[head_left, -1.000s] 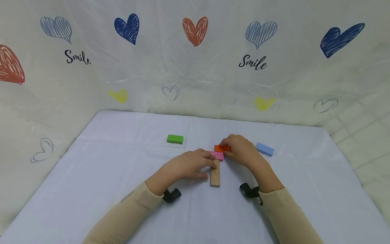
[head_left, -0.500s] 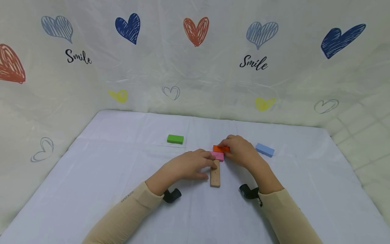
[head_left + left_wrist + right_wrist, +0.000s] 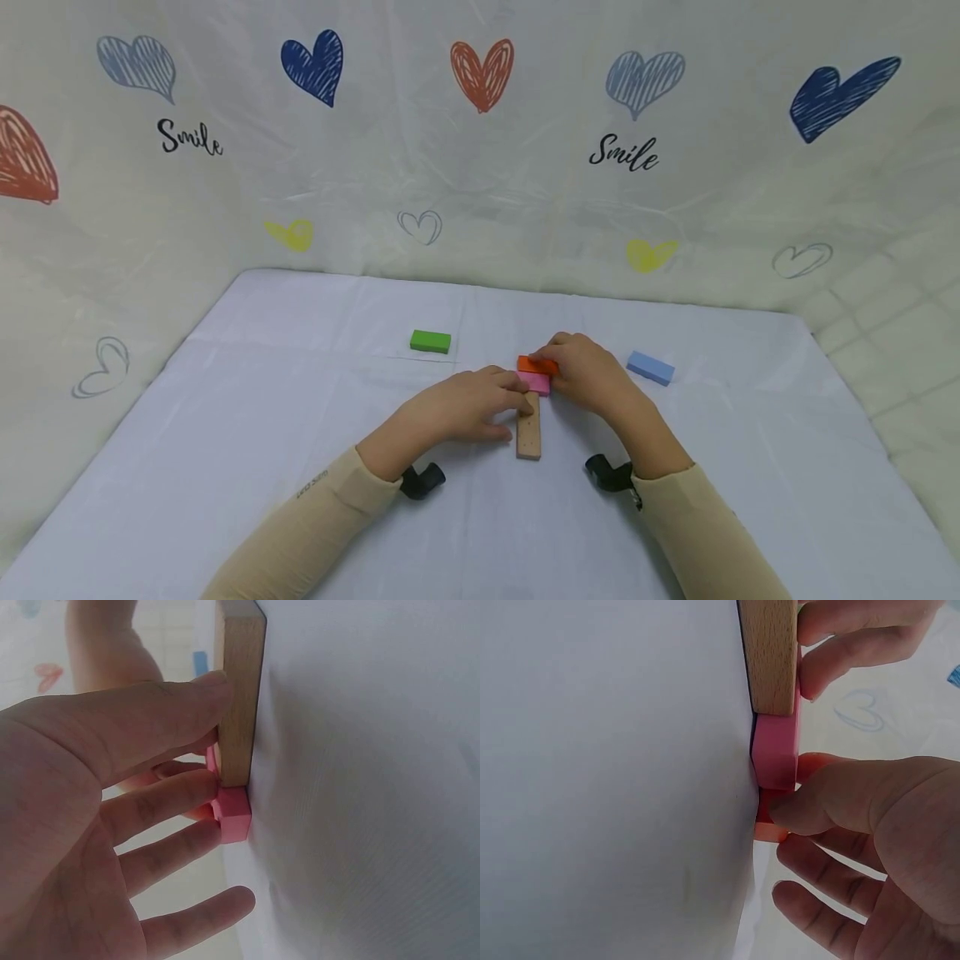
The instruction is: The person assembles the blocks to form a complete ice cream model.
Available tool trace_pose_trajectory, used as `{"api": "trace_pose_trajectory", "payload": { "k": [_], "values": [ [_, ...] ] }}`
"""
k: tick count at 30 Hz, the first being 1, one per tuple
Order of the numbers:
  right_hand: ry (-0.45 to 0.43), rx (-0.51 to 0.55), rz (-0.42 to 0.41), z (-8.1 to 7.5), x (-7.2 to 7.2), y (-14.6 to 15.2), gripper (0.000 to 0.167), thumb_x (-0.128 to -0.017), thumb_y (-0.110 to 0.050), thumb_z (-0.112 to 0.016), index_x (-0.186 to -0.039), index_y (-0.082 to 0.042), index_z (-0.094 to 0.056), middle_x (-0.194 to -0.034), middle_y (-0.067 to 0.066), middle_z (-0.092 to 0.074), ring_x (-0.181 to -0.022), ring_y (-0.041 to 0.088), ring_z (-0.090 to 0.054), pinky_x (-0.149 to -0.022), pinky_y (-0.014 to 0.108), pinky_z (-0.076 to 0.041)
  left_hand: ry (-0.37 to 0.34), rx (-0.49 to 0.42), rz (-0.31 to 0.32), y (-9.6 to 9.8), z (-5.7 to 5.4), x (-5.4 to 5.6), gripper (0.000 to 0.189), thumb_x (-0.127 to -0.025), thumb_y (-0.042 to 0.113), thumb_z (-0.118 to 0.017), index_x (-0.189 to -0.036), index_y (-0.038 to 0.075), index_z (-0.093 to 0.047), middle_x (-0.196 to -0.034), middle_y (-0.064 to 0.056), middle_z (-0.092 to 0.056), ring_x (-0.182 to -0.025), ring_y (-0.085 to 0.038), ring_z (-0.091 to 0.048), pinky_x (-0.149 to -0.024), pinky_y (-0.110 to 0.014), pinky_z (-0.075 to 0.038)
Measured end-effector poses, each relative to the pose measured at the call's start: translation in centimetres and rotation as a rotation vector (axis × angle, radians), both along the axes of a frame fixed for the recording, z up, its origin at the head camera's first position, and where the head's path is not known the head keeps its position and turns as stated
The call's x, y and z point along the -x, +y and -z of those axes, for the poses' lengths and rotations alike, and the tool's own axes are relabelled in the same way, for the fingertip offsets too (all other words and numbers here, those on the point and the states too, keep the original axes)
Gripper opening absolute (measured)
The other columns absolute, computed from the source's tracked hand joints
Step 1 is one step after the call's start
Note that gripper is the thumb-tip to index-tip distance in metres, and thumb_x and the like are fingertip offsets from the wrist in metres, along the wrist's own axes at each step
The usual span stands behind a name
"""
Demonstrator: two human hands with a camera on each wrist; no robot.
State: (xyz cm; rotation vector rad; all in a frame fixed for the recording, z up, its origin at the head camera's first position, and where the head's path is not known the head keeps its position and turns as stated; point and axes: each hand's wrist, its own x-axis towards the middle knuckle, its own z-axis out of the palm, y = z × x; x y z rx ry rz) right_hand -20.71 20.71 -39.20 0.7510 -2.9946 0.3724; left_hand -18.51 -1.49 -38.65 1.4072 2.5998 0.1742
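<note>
1. Orange block [image 3: 524,363]: on white-clothed surface [image 3: 480,533], slightly R of ctr, nearer far edge than near edge. Lies flat, long side along far side of pink block [image 3: 534,382]; no gap seen betw. them in R wrist view.
2. R hand [image 3: 592,372]: narrow, pinching orange block at its R end betw. thumb & finger; remaining fingers loosely bent, off to far side.
3. L hand [image 3: 468,406]: fairly wide, not gripping. One fingertip on top of wooden block [image 3: 528,437]; others at pink block, covering its L end. Little finger stretched out, clear of blocks. Thumb by wooden block's L edge; contact can't be told.
4. Wooden block: flat, long axis pointing to near edge; far end meets near side of pink block, approx. T-shape.
5. Green block [image 3: 431,342]: flat, L of orange, twd far edge, well apart from the group.
6. Blue block [image 3: 650,368]: flat, R of R hand, tilted axis, twd far R corner.
7. Beige sleeves [image 3: 708,533] on both arms; black wrist device [image 3: 423,481] at each cuff.
8. Backdrop [image 3: 525,183] past far edge: pale sheet w/ printed hearts, "Smile" x2.
</note>
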Motion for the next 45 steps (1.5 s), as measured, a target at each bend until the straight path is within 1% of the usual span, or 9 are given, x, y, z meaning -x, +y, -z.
{"api": "trace_pose_trajectory", "payload": {
  "k": [4, 8, 12, 20, 26, 30, 35, 40, 45],
  "values": [
    [0.004, 0.006, -0.004, -0.1, -0.1, -0.2, 0.033, -0.087, -0.006, -0.074, -0.119, -0.011, -0.074, -0.107, 0.005, -0.068, -0.102, 0.028, -0.064, -0.089, 0.045, -0.055, 0.001, 0.004, 0.001, 0.0, 0.0, 0.1, 0.039, -0.093, 0.031, -0.071, -0.132, 0.027, -0.065, -0.142, 0.005, -0.053, -0.133, -0.018, -0.046, -0.100, -0.031, -0.050],
    [-0.001, 0.015, -0.001, -0.1, -0.2, -0.4, 0.035, -0.087, -0.002, -0.072, -0.121, -0.012, -0.073, -0.109, 0.006, -0.068, -0.102, 0.028, -0.063, -0.088, 0.045, -0.055, -0.011, 0.005, -0.006, 0.1, -0.1, 0.1, 0.039, -0.094, 0.031, -0.071, -0.132, 0.027, -0.064, -0.142, 0.005, -0.053, -0.132, -0.017, -0.046, -0.097, -0.030, -0.051],
    [0.000, 0.017, 0.001, -0.1, -0.4, -0.6, 0.039, -0.086, 0.001, -0.071, -0.122, -0.014, -0.073, -0.110, 0.005, -0.067, -0.103, 0.028, -0.062, -0.087, 0.045, -0.054, -0.024, 0.003, -0.010, 0.1, -0.1, 0.1, 0.040, -0.094, 0.031, -0.070, -0.133, 0.026, -0.064, -0.145, 0.004, -0.052, -0.135, -0.018, -0.044, -0.099, -0.032, -0.051],
    [0.004, -0.002, 0.006, -0.2, -0.5, -0.8, 0.043, -0.087, 0.006, -0.065, -0.124, -0.015, -0.072, -0.112, 0.005, -0.066, -0.106, 0.029, -0.061, -0.088, 0.045, -0.054, -0.016, 0.003, 0.000, 0.1, -0.1, 0.2, 0.040, -0.094, 0.030, -0.070, -0.133, 0.025, -0.064, -0.145, 0.004, -0.052, -0.135, -0.018, -0.043, -0.100, -0.031, -0.050],
    [-0.008, -0.011, 0.012, -0.1, -0.5, -1.0, 0.045, -0.086, 0.004, -0.069, -0.127, -0.017, -0.071, -0.114, 0.006, -0.065, -0.108, 0.029, -0.060, -0.090, 0.045, -0.054, -0.019, -0.005, 0.002, 0.1, 0.0, 0.2, 0.039, -0.094, 0.030, -0.070, -0.132, 0.025, -0.065, -0.143, 0.004, -0.053, -0.134, -0.018, -0.044, -0.098, -0.032, -0.051],
    [-0.010, -0.018, 0.005, -0.1, -0.5, -1.1, 0.044, -0.086, 0.006, -0.069, -0.125, -0.015, -0.072, -0.115, 0.006, -0.066, -0.109, 0.029, -0.060, -0.090, 0.046, -0.055, -0.014, -0.003, 0.004, 0.0, 0.0, 0.2, 0.039, -0.094, 0.030, -0.070, -0.132, 0.026, -0.065, -0.141, 0.005, -0.053, -0.132, -0.017, -0.045, -0.098, -0.031, -0.051],
    [-0.013, -0.019, 0.002, -0.1, -0.5, -1.2, 0.046, -0.086, 0.010, -0.064, -0.123, -0.015, -0.072, -0.116, 0.006, -0.066, -0.110, 0.030, -0.059, -0.090, 0.045, -0.054, -0.011, -0.011, 0.010, 0.0, 0.0, 0.2, 0.039, -0.093, 0.030, -0.071, -0.131, 0.026, -0.065, -0.141, 0.004, -0.053, -0.131, -0.018, -0.046, -0.098, -0.031, -0.051],
    [-0.018, 0.025, -0.014, -0.5, -0.3, -0.6, 0.045, -0.084, 0.008, -0.063, -0.122, -0.015, -0.072, -0.118, 0.007, -0.066, -0.112, 0.032, -0.057, -0.094, 0.047, -0.051, -0.005, -0.003, 0.005, -0.1, 0.0, 0.1, 0.038, -0.093, 0.030, -0.071, -0.131, 0.026, -0.065, -0.141, 0.005, -0.054, -0.131, -0.018, -0.046, -0.097, -0.031, -0.051],
    [-0.061, 0.057, 0.019, -0.9, -0.1, 0.1, 0.037, -0.087, -0.003, -0.066, -0.121, -0.014, -0.072, -0.119, 0.005, -0.066, -0.116, 0.030, -0.057, -0.098, 0.050, -0.050, 0.003, 0.016, 0.001, 0.0, -0.1, 0.1, 0.040, -0.093, 0.031, -0.072, -0.132, 0.026, -0.065, -0.142, 0.004, -0.054, -0.133, -0.019, -0.046, -0.101, -0.033, -0.050]
  ]
}}
